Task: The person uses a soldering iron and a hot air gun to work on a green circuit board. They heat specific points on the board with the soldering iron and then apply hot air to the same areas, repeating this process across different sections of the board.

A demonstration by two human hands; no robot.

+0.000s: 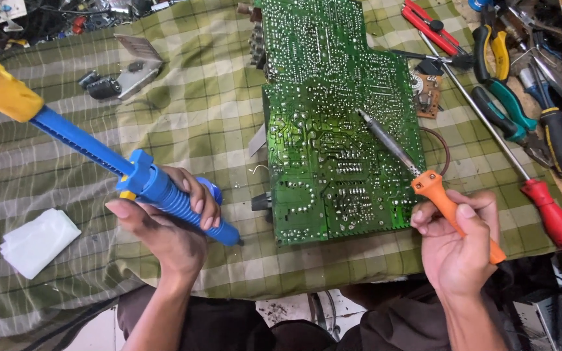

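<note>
A large green circuit board [333, 123] lies solder side up on a green checked cloth [196, 123]. My right hand [460, 244] grips the orange handle of a soldering iron [424, 179], whose metal tip rests on the board near its middle. My left hand [164, 221] holds a blue desoldering pump [157, 188] with a yellow plunger knob, its nozzle pointing down-right, just left of the board's near corner.
A folded white tissue [37, 240] lies at the left. A metal bracket [128, 71] sits at the back left. At the right are a red-handled screwdriver [541, 208], pliers [502, 104] and several other hand tools. A small brown board [427, 94] lies by the big board.
</note>
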